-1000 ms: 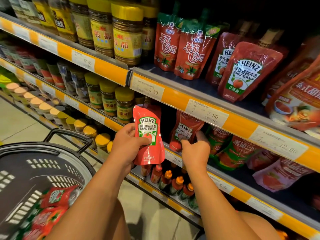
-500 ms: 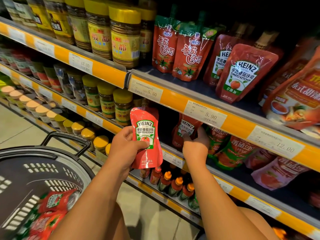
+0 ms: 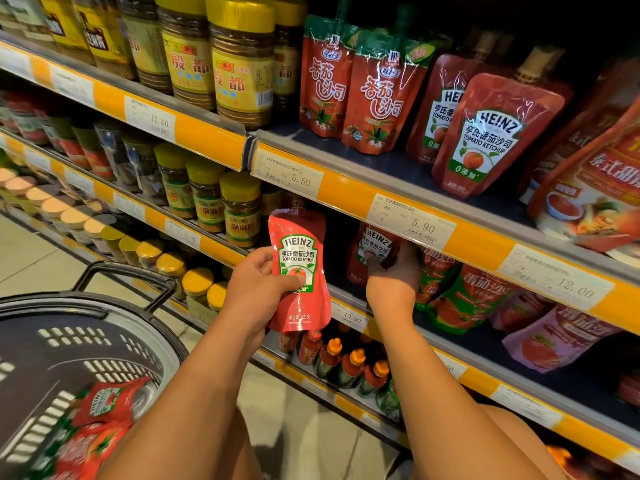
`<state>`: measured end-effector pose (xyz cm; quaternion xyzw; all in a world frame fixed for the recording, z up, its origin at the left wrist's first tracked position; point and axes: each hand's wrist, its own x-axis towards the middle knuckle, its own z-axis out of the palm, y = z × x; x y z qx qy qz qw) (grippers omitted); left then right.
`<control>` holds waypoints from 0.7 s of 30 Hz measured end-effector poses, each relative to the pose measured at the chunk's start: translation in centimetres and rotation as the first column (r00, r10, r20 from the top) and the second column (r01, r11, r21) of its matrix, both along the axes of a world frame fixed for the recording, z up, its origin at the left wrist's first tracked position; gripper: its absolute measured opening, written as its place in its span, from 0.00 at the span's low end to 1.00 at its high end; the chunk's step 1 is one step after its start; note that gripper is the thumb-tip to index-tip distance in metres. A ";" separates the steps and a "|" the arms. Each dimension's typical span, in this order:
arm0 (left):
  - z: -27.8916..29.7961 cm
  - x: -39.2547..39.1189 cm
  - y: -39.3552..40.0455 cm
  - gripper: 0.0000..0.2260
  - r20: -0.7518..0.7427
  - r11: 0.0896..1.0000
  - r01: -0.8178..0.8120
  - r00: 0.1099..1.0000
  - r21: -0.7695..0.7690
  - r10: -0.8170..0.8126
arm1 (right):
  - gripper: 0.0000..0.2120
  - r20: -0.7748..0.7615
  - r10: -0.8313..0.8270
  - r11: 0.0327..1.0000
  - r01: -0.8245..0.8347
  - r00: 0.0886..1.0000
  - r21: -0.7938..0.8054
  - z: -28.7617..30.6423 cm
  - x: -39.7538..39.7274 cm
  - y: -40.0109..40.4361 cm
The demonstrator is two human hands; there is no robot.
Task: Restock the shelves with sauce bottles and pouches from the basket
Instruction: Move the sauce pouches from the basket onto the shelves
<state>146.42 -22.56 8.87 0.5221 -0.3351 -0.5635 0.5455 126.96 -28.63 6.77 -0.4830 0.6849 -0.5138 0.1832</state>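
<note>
My left hand (image 3: 258, 289) grips a red Heinz ketchup pouch (image 3: 299, 271) upright in front of the middle shelf (image 3: 349, 318), thumb across its label. To its right, my right hand (image 3: 393, 275) reaches under the upper shelf rail and holds a second Heinz pouch (image 3: 375, 244) standing on the middle shelf, fingers curled round its front. The dark basket (image 3: 104, 317) sits at lower left with several red sauce pouches (image 3: 104, 407) inside. More Heinz pouches (image 3: 488, 133) stand on the upper shelf.
Yellow-lidded jars (image 3: 239, 64) fill the upper shelf at left, with smaller jars (image 3: 239, 209) below. Green and red tomato pouches (image 3: 464, 299) lean on the middle shelf at right. Small orange-capped sauce bottles (image 3: 346, 365) line the bottom shelf. Orange price rails (image 3: 412, 223) edge each shelf.
My right hand has pushed deeper under the upper rail with its pouch, which now stands further back on the middle shelf. My left hand keeps its pouch nearly in place.
</note>
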 end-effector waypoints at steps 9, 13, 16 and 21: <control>0.0 -1.8 -0.8 0.11 -0.056 0.999 0.046 0.997 0.021 -0.045 | 0.20 -0.038 0.116 0.992 -0.114 0.993 0.046 2.2 -1.9 2.9; -0.3 -2.6 -1.1 0.11 -0.060 0.993 0.118 0.991 0.003 -0.118 | 0.20 -0.017 0.205 0.977 -0.204 0.979 0.064 2.6 -3.8 5.0; -0.8 -3.3 -1.5 0.12 -0.039 0.985 0.170 0.985 -0.007 -0.170 | 0.19 0.003 0.218 0.973 -0.217 0.976 0.082 2.5 -5.2 6.2; -1.1 -4.7 -2.8 0.14 0.071 0.969 0.242 0.969 -0.045 -0.238 | 0.08 -0.142 0.316 0.920 -0.267 0.938 0.285 1.8 -6.8 7.8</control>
